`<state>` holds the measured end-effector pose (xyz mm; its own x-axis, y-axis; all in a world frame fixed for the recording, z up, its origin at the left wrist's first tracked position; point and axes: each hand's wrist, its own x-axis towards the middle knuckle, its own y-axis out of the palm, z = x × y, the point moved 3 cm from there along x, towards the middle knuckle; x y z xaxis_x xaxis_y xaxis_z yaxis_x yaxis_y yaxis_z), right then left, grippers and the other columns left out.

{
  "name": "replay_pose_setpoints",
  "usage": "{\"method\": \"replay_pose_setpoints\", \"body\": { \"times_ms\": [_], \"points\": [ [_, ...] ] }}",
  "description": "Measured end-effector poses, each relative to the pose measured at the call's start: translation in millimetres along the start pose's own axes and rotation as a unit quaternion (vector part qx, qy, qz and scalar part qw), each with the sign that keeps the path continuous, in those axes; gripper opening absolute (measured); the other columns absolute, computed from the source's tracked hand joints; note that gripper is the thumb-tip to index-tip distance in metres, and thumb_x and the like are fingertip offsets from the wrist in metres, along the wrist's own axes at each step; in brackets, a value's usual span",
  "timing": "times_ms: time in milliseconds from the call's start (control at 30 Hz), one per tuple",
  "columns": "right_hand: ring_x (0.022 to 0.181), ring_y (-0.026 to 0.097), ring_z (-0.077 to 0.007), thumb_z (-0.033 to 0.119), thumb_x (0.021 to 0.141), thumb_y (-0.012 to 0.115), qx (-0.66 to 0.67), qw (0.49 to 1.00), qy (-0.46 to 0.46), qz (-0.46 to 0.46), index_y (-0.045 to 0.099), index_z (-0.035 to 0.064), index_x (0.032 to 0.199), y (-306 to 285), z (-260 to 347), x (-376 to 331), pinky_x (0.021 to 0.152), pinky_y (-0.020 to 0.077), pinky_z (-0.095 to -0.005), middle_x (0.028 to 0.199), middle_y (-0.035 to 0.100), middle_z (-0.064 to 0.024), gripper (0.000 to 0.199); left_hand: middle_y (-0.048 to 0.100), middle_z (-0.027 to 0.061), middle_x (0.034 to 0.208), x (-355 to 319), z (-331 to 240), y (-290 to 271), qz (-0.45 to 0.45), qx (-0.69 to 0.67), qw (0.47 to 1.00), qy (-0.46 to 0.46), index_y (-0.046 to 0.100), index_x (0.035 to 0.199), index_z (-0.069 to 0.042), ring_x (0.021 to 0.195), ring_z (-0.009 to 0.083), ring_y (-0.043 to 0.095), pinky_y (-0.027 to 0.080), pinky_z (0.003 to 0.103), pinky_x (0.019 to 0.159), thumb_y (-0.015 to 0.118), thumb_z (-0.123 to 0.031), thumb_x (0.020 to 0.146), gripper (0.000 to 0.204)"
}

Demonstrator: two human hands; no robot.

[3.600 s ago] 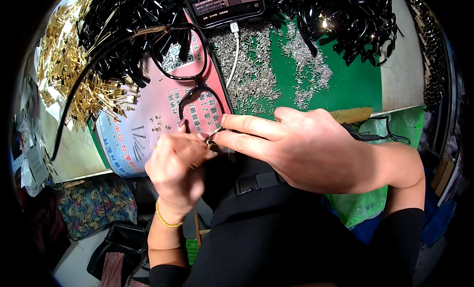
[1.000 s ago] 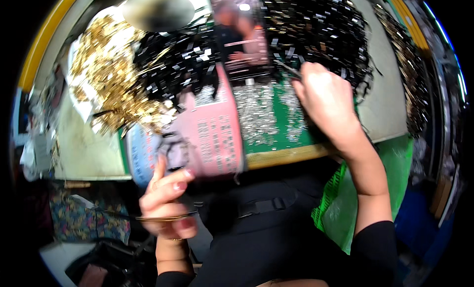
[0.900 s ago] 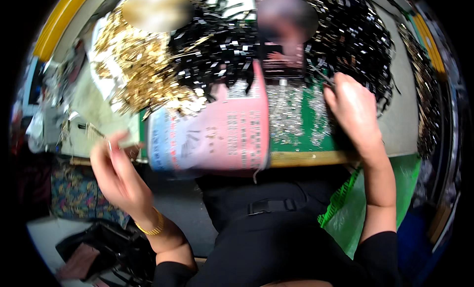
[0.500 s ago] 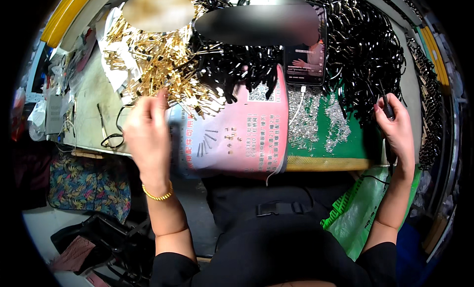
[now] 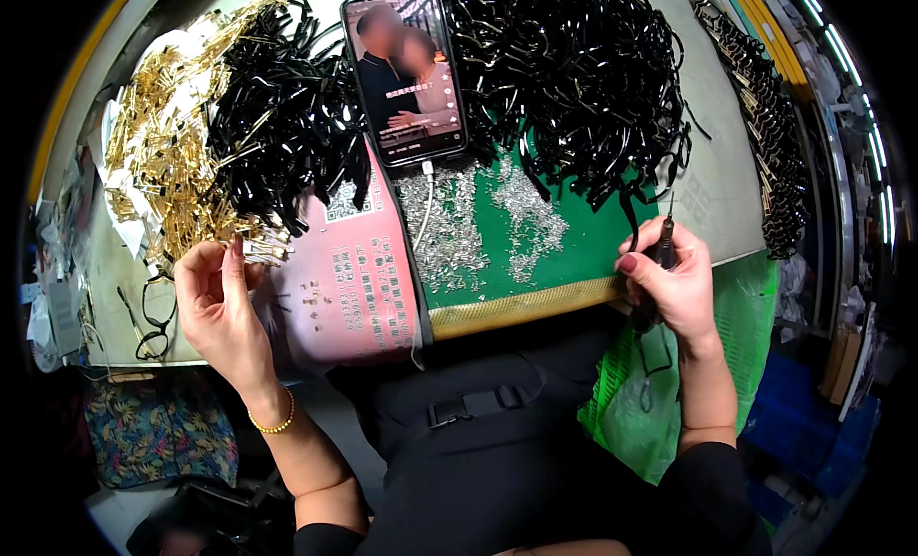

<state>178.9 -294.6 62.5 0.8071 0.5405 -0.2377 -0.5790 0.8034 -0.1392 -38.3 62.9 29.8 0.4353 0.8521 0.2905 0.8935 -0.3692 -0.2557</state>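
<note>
**Workbench with spectacle parts: both hands at the bench edge**

- Left hand (image 5: 218, 303): lower left of centre, palm turned up and fingers loosely spread, fingertips at the near edge of the gold parts heap. Whether a small piece is pinched between thumb and fingers cannot be told. A gold bead bracelet (image 5: 271, 424) sits on the wrist.
- Right hand (image 5: 669, 283): right of centre, fingers closed around a dark, slim screwdriver (image 5: 664, 252) held upright, thin tip pointing toward the top of the frame. The hands are well apart, one at each side of the bench front.
- Gold parts heap (image 5: 163, 174): upper left, a loose pile of thin gold metal pieces on white paper.
- Black temple pile (image 5: 282, 135): just right of the gold heap, partly overlapping it.
- Black frame pile (image 5: 574, 87): upper centre to right, a large tangle of glossy black pieces.
- Phone (image 5: 404, 73): top centre, screen lit, propped between the two black piles, white cable plugged in at its lower end.
- Pink printed sheet (image 5: 354, 279): centre, flat on the bench, a few tiny parts on it.
- Green mat (image 5: 564, 250): right of the sheet, strewn with small silver screws (image 5: 449, 226).
- Finished black spectacles (image 5: 151, 322): far left edge of the bench.
</note>
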Motion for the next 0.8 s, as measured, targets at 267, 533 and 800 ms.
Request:
{"method": "replay_pose_setpoints", "body": {
  "times_ms": [267, 533, 800],
  "points": [
    [0.054, 0.054, -0.0038, 0.008, 0.094, 0.069, 0.013, 0.999, 0.021, 0.033, 0.068, -0.0003, 0.104, 20, 3, -9, 0.047, 0.0417, -0.0185, 0.085, 0.072, -0.0070, 0.013, 0.063, -0.0027, 0.084, 3, 8, -1, 0.064, 0.150, 0.984, 0.069, 0.064, 0.106, -0.003, 0.062, 0.0000, 0.047, 0.035, 0.017, 0.049, 0.066, -0.013, 0.099, 0.012],
    [0.050, 0.053, -0.0041, 0.005, 0.094, 0.069, 0.075, 0.994, 0.051, 0.055, 0.063, -0.0001, 0.099, 42, -7, -12, 0.045, 0.0421, -0.0184, 0.088, 0.073, -0.0126, 0.009, 0.061, 0.0048, 0.092, -9, 1, 9, 0.117, -0.314, 0.916, -0.221, 0.054, 0.120, -0.001, 0.064, 0.0073, 0.057, 0.055, 0.024, 0.056, 0.057, -0.013, 0.103, 0.020],
    [0.058, 0.055, -0.0024, 0.006, 0.092, 0.072, 0.106, 0.989, 0.025, 0.100, 0.068, 0.0005, 0.100, 90, 25, -10, 0.050, 0.0412, -0.0176, 0.084, 0.067, -0.0016, 0.010, 0.067, 0.0079, 0.086, -104, -69, 77, 0.437, -0.164, 0.870, -0.159, 0.064, 0.116, 0.002, 0.071, 0.0123, 0.065, 0.052, 0.026, 0.067, 0.057, -0.001, 0.100, 0.018]
  ]
}}
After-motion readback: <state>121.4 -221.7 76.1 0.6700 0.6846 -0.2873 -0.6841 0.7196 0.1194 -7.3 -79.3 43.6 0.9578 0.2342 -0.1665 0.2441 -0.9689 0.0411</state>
